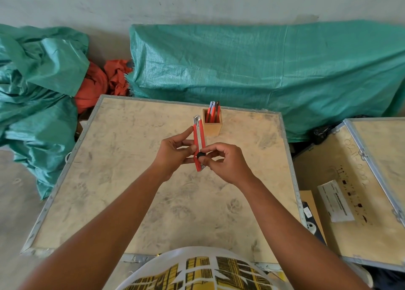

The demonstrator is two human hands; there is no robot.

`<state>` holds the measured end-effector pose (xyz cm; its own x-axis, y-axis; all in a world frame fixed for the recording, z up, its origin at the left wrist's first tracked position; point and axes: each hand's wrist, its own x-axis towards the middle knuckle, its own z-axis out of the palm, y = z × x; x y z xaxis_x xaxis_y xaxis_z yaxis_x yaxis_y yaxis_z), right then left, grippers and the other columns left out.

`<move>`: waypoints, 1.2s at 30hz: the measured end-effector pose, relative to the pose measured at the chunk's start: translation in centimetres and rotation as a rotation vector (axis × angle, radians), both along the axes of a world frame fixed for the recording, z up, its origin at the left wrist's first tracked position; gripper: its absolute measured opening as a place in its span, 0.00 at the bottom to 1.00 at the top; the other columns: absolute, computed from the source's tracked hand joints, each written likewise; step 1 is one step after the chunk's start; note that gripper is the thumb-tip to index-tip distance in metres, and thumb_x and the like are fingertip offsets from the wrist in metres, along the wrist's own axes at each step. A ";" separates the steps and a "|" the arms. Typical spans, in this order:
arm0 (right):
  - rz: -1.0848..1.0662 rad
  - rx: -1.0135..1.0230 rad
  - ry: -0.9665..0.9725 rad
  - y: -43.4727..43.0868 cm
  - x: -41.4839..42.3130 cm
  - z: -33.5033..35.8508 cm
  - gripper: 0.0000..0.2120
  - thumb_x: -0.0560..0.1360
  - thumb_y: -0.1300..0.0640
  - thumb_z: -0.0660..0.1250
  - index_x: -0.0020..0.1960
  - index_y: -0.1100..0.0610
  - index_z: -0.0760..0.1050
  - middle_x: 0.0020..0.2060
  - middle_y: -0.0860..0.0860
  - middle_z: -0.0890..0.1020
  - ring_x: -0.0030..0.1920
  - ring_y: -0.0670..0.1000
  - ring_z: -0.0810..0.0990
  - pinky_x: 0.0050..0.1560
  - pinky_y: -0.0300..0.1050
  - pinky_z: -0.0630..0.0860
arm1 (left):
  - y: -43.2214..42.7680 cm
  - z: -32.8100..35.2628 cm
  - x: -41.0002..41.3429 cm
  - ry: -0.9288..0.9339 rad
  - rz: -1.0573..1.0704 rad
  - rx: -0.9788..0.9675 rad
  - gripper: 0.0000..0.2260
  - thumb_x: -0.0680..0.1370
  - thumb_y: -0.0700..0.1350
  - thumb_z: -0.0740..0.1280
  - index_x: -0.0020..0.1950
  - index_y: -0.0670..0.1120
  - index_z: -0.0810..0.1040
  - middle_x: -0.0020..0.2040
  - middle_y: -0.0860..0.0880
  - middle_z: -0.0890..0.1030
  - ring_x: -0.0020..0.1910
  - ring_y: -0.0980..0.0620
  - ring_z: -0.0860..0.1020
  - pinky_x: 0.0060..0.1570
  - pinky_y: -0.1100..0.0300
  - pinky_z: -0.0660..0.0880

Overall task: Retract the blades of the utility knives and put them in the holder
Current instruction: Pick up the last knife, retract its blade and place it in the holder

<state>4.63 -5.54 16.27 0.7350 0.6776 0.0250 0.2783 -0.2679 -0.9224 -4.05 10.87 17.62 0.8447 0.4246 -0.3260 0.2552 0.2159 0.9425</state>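
A red utility knife (199, 139) with a metal track stands nearly upright in the air over the wooden crate top (131, 180). My left hand (175, 152) grips its red body from the left. My right hand (223, 160) pinches the black slider knob near the knife's lower end. A short bit of metal shows at the knife's upper tip. Just behind and to the right stands a small square wooden holder (212, 126) on the crate, with several red knives (213, 112) standing in it.
Green tarpaulin bundles (263, 70) lie beyond the crate's far edge and to the left, with orange cloth (105, 79) between them. A second wooden crate (355, 191) with a paper label stands close on the right. The crate top has metal edging.
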 end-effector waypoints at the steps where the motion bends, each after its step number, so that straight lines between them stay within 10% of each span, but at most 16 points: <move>1: -0.024 -0.003 0.009 0.1 0.0 -0.1 0.09 0.72 0.59 0.79 0.51 0.55 0.85 0.46 0.47 0.88 0.43 0.44 0.87 0.44 0.39 0.84 | 0.0 0.0 0.1 0.001 0.003 0.011 0.25 0.78 0.31 0.68 0.72 0.49 0.74 0.56 0.42 0.85 0.52 0.44 0.86 0.51 0.43 0.83; 36: -0.121 0.021 0.107 4.4 11.5 -2.2 0.12 0.77 0.63 0.73 0.60 0.56 0.84 0.55 0.53 0.87 0.48 0.52 0.87 0.41 0.49 0.87 | 4.3 -1.1 11.4 -0.019 -0.125 0.096 0.23 0.77 0.29 0.68 0.69 0.49 0.78 0.53 0.39 0.85 0.50 0.41 0.86 0.44 0.53 0.85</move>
